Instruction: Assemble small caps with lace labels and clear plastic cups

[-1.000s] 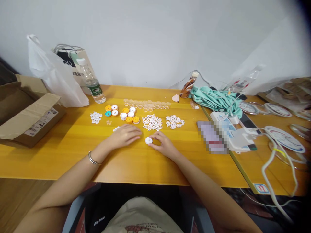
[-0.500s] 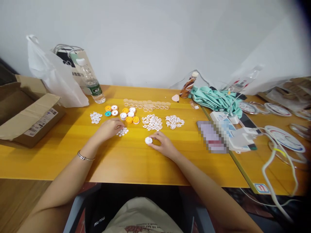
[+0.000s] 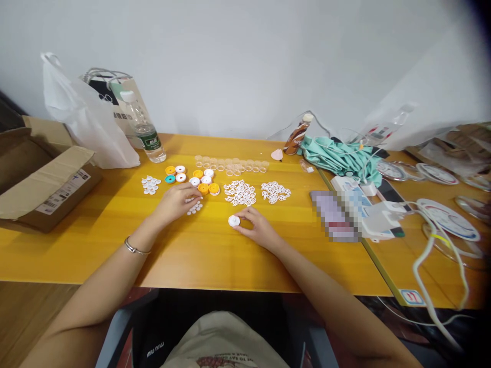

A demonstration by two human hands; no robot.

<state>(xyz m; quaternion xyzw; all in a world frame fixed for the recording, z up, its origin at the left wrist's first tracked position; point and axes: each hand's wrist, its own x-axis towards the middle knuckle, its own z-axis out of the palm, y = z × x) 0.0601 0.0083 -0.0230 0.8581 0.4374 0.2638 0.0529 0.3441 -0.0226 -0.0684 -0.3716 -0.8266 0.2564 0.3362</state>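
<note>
My left hand is over a small pile of white discs, its fingertips pinched together just past the pile's upper right. A pale speck shows at those fingertips, too small to name. Between thumb and forefinger, my right hand grips a white round plastic piece with a raised centre, low over the table. Behind my left hand stand orange, white and teal round spools. White openwork petal-shaped pieces lie beyond my right hand, with a second heap of openwork pieces to their right.
Clear rings line the table's back. White stemmed pieces lie at left, near a water bottle and a cardboard box. To the right are a phone, a teal cloth bundle, a brown drink bottle and cables.
My left hand has moved right and its fingertips now sit at the upper right of the disc pile. My right hand, with the white round piece, stays almost still.
</note>
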